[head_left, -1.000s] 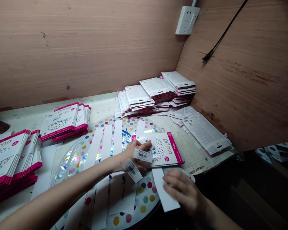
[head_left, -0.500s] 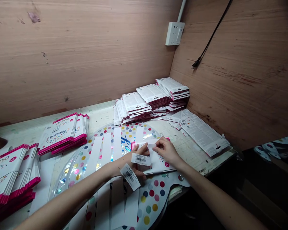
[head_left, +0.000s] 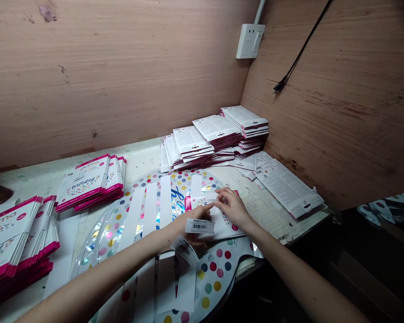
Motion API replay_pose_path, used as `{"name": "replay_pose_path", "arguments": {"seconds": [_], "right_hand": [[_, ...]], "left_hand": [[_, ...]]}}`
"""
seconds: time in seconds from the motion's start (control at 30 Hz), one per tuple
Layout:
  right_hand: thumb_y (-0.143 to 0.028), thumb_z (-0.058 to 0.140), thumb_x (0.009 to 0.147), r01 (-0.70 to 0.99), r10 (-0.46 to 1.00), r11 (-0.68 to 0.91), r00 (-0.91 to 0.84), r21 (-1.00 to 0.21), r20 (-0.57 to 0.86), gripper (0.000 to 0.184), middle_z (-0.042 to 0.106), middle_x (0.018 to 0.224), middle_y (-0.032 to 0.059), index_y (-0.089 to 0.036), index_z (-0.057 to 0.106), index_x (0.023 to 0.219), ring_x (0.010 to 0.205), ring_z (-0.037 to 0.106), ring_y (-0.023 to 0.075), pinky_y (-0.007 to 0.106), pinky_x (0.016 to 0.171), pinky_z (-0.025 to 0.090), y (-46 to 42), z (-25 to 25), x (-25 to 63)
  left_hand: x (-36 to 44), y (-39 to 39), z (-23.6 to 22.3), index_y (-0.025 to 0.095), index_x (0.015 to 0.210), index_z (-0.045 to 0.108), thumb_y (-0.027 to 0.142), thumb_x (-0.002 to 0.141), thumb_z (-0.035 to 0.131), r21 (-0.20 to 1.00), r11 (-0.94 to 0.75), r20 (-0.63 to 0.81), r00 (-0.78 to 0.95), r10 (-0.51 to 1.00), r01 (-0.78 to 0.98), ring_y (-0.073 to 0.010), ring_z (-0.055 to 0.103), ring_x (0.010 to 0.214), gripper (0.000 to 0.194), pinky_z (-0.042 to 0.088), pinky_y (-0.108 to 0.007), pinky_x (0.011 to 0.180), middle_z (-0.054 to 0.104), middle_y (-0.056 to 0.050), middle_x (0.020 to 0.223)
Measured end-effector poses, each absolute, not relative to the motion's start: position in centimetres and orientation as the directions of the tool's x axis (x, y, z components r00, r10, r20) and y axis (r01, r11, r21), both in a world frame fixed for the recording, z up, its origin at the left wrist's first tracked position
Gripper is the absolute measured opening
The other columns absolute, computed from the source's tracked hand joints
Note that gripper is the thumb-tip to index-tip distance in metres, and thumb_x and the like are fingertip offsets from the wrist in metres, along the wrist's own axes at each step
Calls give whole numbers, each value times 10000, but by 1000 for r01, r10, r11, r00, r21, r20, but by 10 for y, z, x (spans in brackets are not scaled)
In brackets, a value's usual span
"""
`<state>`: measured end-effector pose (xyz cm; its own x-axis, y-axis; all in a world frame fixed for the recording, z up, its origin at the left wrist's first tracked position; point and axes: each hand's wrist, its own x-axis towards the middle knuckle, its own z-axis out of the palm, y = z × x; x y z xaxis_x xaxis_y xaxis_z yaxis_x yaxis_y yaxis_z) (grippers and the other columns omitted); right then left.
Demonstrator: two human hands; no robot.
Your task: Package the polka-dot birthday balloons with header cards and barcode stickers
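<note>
My left hand (head_left: 191,226) lies on a pink-edged Prima card (head_left: 230,229), with two barcode labels stuck to it: one on the back of the hand (head_left: 199,226), one hanging near the wrist (head_left: 184,250). My right hand (head_left: 233,207) meets it at the card's upper part, fingertips on a white paper strip (head_left: 217,222). Under both hands spreads a polka-dot foil balloon (head_left: 210,269), with several white paper strips (head_left: 134,220) laid across it. The hands hide much of the card's print.
Stacks of Prima packs (head_left: 82,181) stand at the left of the pale workbench (head_left: 256,211). More packs (head_left: 215,137) pile at the back, with loose printed sheets (head_left: 287,188) to the right. Wood panels bound the bench, with a wall socket (head_left: 251,41) and a black cable (head_left: 301,47).
My right hand has come up from the lower right with the white strip and now sits on the card beside my left hand. The left hand has barely moved.
</note>
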<state>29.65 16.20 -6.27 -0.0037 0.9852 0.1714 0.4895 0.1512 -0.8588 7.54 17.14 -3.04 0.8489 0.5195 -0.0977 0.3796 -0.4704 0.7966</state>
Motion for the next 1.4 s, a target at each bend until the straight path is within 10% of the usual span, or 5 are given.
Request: {"name": "replay_pose_path", "arguments": {"seconds": [0.33, 0.57, 0.77, 1.07, 1.4], "right_hand": [[-224, 614, 752, 479, 984, 163, -19, -863, 176, 91, 633, 1040, 56, -219, 550, 687, 1037, 569, 229, 388, 896, 422, 164, -63, 296], [-257, 616, 771, 431, 988, 148, -24, -890, 152, 82, 617, 1101, 57, -214, 572, 717, 1064, 548, 223, 372, 892, 431, 160, -60, 299], [-377, 622, 785, 326, 994, 107, -32, -939, 102, 188, 545, 1112, 66, -190, 615, 764, 798, 577, 138, 289, 715, 494, 162, -54, 307], [-300, 647, 763, 374, 988, 128, 30, -919, 150, 116, 540, 944, 39, -202, 610, 713, 923, 562, 193, 344, 825, 468, 164, -64, 298], [-203, 648, 741, 508, 980, 145, 47, -849, 196, 143, 519, 930, 37, -216, 544, 644, 958, 530, 209, 393, 923, 430, 165, -66, 293]], "left_hand": [[79, 178, -35, 250, 1244, 588, 637, 666, 723, 559, -760, 11, 913, 408, 332, -359, 499, 1191, 709, 328, -512, 1049, 524, -149, 1375], [76, 189, -36, 188, 1498, 216, 732, 439, 787, 579, -628, -112, 813, 571, 521, -446, 100, 1456, 1321, -1, -636, 1141, 413, -188, 1476], [80, 192, -33, 154, 1451, 273, 683, 409, 823, 594, -631, -98, 823, 559, 499, -448, 184, 1440, 1292, 57, -625, 1155, 390, -225, 1484], [79, 186, -40, 195, 1387, 248, 582, 461, 844, 652, -654, 47, 841, 539, 383, -384, 554, 1184, 1168, 179, -588, 1143, 565, -170, 1295], [80, 184, -36, 218, 1411, 333, 573, 494, 836, 619, -688, 36, 861, 507, 379, -382, 512, 1209, 1105, 461, -479, 980, 502, -152, 1309]]}}
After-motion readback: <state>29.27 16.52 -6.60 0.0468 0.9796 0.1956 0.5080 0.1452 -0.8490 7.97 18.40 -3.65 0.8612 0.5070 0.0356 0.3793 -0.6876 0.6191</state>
